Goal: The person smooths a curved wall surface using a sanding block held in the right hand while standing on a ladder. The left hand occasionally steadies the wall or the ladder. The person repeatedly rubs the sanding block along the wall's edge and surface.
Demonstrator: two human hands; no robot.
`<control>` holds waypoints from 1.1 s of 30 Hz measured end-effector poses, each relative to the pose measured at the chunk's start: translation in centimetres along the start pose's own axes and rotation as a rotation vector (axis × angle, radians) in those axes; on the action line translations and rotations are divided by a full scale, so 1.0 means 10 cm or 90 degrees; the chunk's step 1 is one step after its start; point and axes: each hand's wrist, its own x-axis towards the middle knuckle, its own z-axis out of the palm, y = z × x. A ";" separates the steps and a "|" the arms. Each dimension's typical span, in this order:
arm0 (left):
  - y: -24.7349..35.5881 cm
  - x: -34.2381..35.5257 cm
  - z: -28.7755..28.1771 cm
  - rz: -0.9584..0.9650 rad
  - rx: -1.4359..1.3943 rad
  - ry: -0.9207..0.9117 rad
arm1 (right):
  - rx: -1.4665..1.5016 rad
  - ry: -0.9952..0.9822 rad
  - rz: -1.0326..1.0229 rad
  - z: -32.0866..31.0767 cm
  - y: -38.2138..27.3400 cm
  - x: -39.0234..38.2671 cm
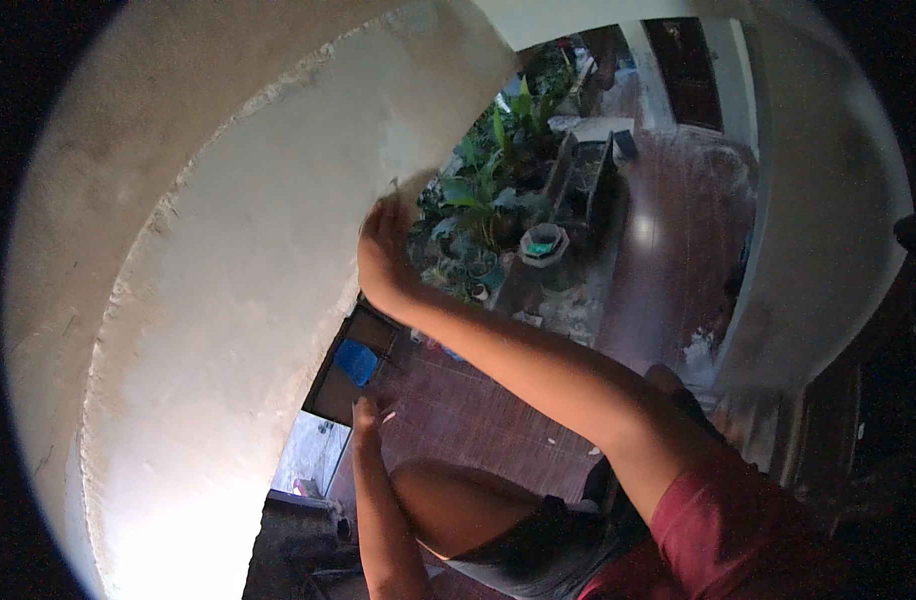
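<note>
My right hand (385,235) is raised against a long pale plastered surface (248,230), near its right edge. Its fingers are bent together at the plaster; whatever lies under them, if anything, is hidden. A smooth whitish coat covers the middle of that surface, with a rough ridge along its left side. Lower down, my left hand (366,412) hangs beside the surface's lower right edge, apart from it in the picture. Its fingers are dark and hard to make out. In the picture, a blue plastic piece (356,362) shows just above the left hand.
Brownish wall (53,300) borders the pale coat on the left. Below lies a red tiled floor (468,400). Green potted plants (488,190), a long planter trough (583,180) and a many-sided pot (544,245) stand farther off. A pale wall (828,220) rises at right.
</note>
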 end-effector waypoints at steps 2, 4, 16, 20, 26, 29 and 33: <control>0.05 -0.02 0.03 -0.035 -0.028 0.064 | 0.043 0.055 0.025 -0.01 0.00 0.00; 0.14 -0.06 0.10 -0.044 0.026 0.009 | 0.006 -0.052 0.011 -0.02 -0.01 0.01; 0.27 -0.22 0.28 0.007 0.045 0.047 | 0.023 0.066 0.005 0.01 -0.07 -0.03; 0.27 -0.23 0.24 0.027 0.070 -0.020 | -0.172 -0.112 0.021 0.02 -0.09 -0.03; 0.33 -0.31 0.31 0.065 0.088 0.021 | -0.073 -0.069 0.019 0.03 -0.02 0.04; 0.30 -0.25 0.26 -0.038 0.046 0.044 | -0.046 0.059 0.025 0.06 0.01 0.05; 0.20 -0.17 0.13 0.079 0.077 -0.111 | -0.167 -0.134 -0.005 0.10 0.03 0.12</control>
